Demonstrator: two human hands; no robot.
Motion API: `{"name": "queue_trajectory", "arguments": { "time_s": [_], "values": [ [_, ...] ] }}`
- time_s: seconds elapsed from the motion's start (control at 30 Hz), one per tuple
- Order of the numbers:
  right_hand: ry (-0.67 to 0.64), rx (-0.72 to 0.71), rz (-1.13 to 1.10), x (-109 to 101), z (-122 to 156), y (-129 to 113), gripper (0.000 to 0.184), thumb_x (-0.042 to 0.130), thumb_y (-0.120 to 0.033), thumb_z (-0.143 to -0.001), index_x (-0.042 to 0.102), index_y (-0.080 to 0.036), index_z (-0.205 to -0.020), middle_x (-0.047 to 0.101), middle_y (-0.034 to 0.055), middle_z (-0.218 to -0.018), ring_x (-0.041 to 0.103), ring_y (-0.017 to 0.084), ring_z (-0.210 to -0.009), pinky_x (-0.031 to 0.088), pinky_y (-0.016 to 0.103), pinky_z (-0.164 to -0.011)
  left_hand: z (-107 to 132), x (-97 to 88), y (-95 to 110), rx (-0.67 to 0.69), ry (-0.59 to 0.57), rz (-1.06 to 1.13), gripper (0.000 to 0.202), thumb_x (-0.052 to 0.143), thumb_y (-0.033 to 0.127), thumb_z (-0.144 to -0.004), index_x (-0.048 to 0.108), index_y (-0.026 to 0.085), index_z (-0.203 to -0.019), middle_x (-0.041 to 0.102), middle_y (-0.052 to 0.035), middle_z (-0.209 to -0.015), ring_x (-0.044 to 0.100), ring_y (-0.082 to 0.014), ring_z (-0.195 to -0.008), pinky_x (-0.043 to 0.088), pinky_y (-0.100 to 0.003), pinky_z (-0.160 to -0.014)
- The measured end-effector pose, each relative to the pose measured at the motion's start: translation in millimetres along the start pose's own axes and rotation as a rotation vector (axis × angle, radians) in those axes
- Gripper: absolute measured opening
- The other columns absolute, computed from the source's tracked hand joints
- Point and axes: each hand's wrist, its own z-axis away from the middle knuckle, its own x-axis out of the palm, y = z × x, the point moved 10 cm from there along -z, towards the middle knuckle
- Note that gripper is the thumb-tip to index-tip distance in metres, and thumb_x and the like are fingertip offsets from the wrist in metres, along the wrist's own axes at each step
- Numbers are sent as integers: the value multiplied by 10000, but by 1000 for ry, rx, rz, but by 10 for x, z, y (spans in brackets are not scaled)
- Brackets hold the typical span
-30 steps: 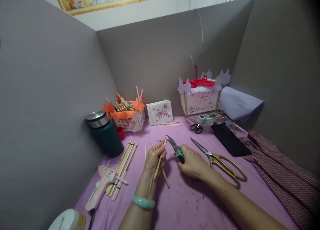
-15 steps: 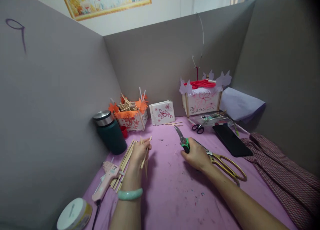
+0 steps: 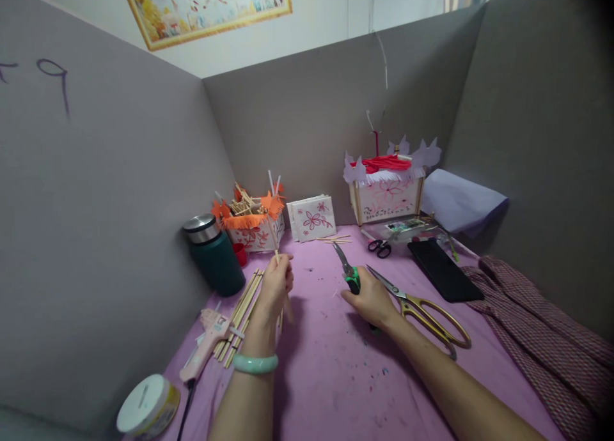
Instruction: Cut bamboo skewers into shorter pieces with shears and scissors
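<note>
My left hand [image 3: 277, 284], with a pale green bangle on its wrist, is closed around thin wooden sticks [image 3: 289, 310]; their lower ends look blurred. My right hand [image 3: 373, 299] grips a pair of pruning shears [image 3: 352, 276] with green and black handles, the metal blades pointing away from me. Just right of that hand lie large gold-handled scissors [image 3: 432, 313]. Bundled wooden sticks [image 3: 244, 310] rest left of my left hand, beside a pink glue gun [image 3: 207, 345].
A dark green flask [image 3: 214, 259] stands at the left. Behind are an orange-fringed box of sticks [image 3: 254, 233], drawn cards [image 3: 311, 218] and a purple-fringed box [image 3: 388, 198]. A black phone [image 3: 444, 270], small scissors [image 3: 381, 248] and patterned cloth [image 3: 542, 332] lie right; a white-lidded tub [image 3: 148, 406] sits front left.
My left hand has risen slightly and turned, and the sticks in it have changed angle. My right hand has shifted a little left and down, still holding the shears.
</note>
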Motion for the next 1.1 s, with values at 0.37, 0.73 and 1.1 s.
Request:
{"name": "queue_trajectory", "arguments": {
  "time_s": [0.37,0.73,1.1],
  "values": [
    [-86,36,-114,85,-14,28,226,598,-314,-696,476,-201,-848,551,-19,-721,492,150,-653,320,238,-594,207,647,-493,-92,-308,402,501,695,397,-712,542,148,-1120,567,20,-689,446,-61,-458,342,-195,-451],
    [-118,-4,-97,150,4,-7,252,603,-298,-697,489,-196,-897,571,-10,-752,513,154,-672,325,241,-606,292,718,-525,-287,-345,574,357,610,247,-723,560,104,-1046,615,-6,-663,474,-87,-412,365,-215,-380],
    [-141,-37,-83,164,19,-44,248,610,-333,-702,455,-203,-847,538,-21,-724,490,149,-651,302,242,-578,308,700,-548,-281,-362,596,153,646,175,-752,520,127,-822,706,-147,-846,656,-168,-618,534,-313,-632]
  ]
}}
